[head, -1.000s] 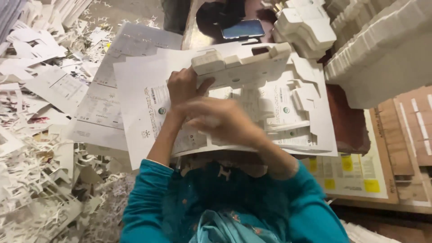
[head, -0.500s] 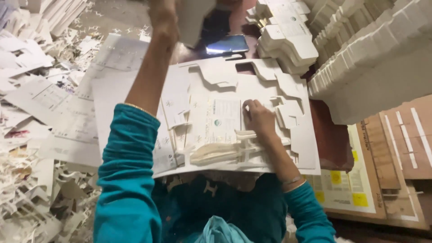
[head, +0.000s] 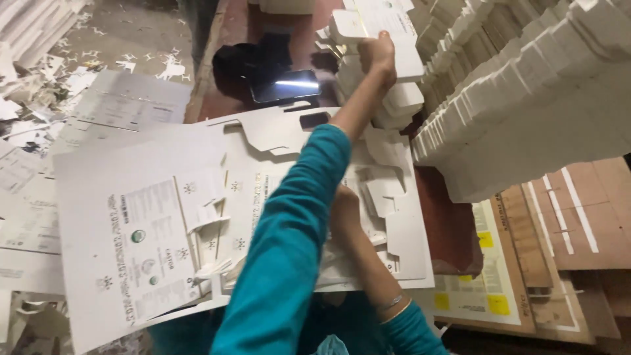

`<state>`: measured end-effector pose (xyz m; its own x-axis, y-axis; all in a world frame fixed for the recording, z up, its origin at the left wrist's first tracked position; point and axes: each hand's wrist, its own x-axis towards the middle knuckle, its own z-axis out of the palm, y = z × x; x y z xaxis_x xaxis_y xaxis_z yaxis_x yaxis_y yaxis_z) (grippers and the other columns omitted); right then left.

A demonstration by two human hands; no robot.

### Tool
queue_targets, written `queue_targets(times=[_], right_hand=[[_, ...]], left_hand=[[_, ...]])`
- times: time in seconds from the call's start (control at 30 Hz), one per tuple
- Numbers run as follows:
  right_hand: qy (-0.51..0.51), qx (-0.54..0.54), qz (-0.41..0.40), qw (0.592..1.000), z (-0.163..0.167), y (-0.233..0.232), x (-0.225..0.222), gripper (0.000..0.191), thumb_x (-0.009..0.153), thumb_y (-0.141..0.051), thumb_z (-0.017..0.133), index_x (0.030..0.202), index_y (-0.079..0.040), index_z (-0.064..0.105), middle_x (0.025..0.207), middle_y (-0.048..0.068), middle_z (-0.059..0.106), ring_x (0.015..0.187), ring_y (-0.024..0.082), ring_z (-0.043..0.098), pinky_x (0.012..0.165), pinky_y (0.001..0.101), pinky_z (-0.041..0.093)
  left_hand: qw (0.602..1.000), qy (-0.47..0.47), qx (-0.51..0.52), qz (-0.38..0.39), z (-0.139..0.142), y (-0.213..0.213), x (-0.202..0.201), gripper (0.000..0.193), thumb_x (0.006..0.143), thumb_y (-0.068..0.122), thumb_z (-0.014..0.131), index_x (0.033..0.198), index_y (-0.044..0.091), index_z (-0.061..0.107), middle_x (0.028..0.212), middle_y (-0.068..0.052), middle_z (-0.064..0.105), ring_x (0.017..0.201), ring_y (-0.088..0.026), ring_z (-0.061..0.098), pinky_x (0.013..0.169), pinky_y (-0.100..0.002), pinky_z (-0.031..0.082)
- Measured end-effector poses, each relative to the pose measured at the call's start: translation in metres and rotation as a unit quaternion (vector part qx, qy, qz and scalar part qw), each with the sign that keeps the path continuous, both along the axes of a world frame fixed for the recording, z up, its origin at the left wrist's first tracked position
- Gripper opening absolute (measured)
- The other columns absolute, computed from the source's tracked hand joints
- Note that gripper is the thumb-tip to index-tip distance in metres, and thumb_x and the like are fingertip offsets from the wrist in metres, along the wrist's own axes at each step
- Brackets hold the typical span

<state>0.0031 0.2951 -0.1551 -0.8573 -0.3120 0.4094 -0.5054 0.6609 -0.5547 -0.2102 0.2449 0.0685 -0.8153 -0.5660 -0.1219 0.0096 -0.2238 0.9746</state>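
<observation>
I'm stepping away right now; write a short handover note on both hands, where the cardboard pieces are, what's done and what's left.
Left hand: stretched forward, gripping a white die-cut cardboard blank at the top of the stack of white blanks ahead.
Right hand: pressing down on the large printed die-cut cardboard sheet across the lap; whether it grips anything is hidden by the left arm.
Done: part of the sheet is already punched out, with cut-out gaps toward its far edge.
Left: printed panels remain in the sheet near its left end.
Nearby: a black phone beyond the sheet; tall rows of white blanks to the right.

The teal sleeve (head: 289, 250) hides most of the right hand (head: 345, 210).
</observation>
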Motion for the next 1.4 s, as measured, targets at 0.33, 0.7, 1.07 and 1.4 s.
queue_targets(times=[0.33, 0.7, 1.07, 1.4], right_hand=[[0.036, 0.108, -0.012, 0.993, -0.004, -0.006, 0.007, 0.012, 0.093, -0.017, 0.061, 0.099, -0.007, 0.063, 0.09, 0.016, 0.068, 0.082, 0.038, 0.068, 0.074, 0.0488, 0.055], [0.095, 0.07, 0.013, 0.993, 0.033, -0.015, 0.009, 0.012, 0.09, -0.018, 0.068, 0.101, -0.017, 0.064, 0.086, 0.012, 0.069, 0.076, 0.036, 0.068, 0.066, 0.0496, 0.053], [-0.219, 0.122, 0.067, 0.966, 0.094, -0.026, 0.007, 0.029, 0.096, -0.029, 0.068, 0.12, -0.012, 0.067, 0.093, 0.011, 0.074, 0.081, 0.023, 0.071, 0.074, 0.0384, 0.056], [-0.362, -0.192, 0.175, 0.895, 0.091, -0.185, -0.001, 0.041, 0.096, -0.031, 0.069, 0.122, 0.0, 0.059, 0.099, 0.005, 0.066, 0.087, 0.012, 0.061, 0.075, 0.0301, 0.051]], left_hand=[[0.952, -0.046, -0.011, -0.302, -0.048, -0.028, 0.014, 0.049, 0.087, 0.036, 0.077, 0.106, -0.007, 0.065, 0.093, -0.021, 0.072, 0.08, -0.034, 0.076, 0.061, -0.046, 0.066], [0.825, 0.136, -0.519, -0.179, -0.01, -0.19, 0.11, 0.051, 0.096, 0.057, 0.067, 0.11, 0.009, 0.075, 0.097, -0.009, 0.076, 0.088, -0.026, 0.075, 0.079, -0.041, 0.056], [0.871, -0.293, -0.387, 0.074, -0.139, -0.454, 0.407, 0.089, 0.099, 0.068, 0.063, 0.133, -0.014, 0.05, 0.125, -0.035, 0.061, 0.119, -0.045, 0.06, 0.097, -0.049, 0.049], [0.982, -0.142, -0.088, 0.084, -0.127, -0.396, 0.386, 0.091, 0.092, 0.05, 0.073, 0.144, -0.008, 0.028, 0.141, -0.024, 0.051, 0.131, -0.032, 0.054, 0.107, -0.045, 0.05]])
